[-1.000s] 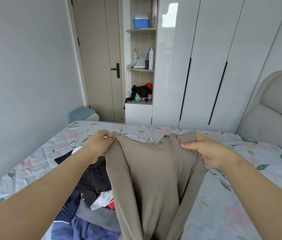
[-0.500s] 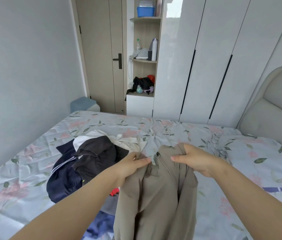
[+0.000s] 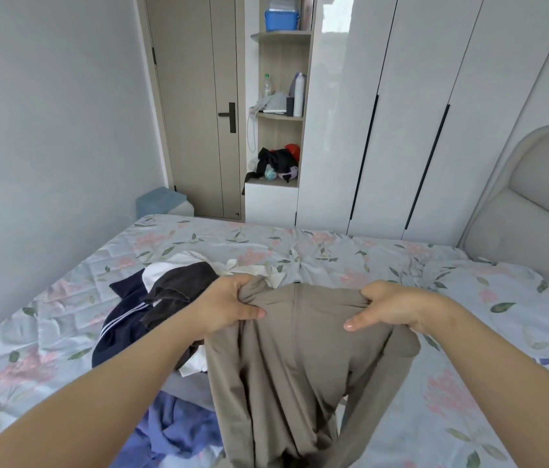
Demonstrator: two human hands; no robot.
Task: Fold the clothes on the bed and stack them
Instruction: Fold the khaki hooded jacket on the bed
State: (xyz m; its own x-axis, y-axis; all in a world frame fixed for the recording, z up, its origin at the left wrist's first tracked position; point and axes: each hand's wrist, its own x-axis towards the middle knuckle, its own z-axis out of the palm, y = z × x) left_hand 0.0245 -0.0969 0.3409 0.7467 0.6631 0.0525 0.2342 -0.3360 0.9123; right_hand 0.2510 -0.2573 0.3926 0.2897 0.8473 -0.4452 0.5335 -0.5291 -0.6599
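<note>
Across the lower frame lies the bed (image 3: 300, 244) in floral sheets. At centre hangs a beige garment (image 3: 296, 366), its top edge bunched in both hands: left hand (image 3: 229, 307) and right hand (image 3: 393, 307) each grip it. Left of it sits a pile of clothes (image 3: 151, 305).

- One view only: head-worn, wide-angle.
- Looks forward and down across the bed (image 3: 300, 244) from its near side; the mattress fills the lower half of the frame.
- Far bed edge crosses at about mid-height of the frame.
- Close range: both forearms enter from the bottom corners; left hand (image 3: 229, 305) and right hand (image 3: 398, 307) sit mid-frame, each gripping the taupe garment (image 3: 300, 349).
- Far end: door (image 3: 195, 96) top centre, white wardrobe (image 3: 418, 113) upper right, headboard (image 3: 536, 204) right edge, wall (image 3: 47, 113) upper left.
- Verticals bow outward toward the frame edges: lens distortion.
</note>
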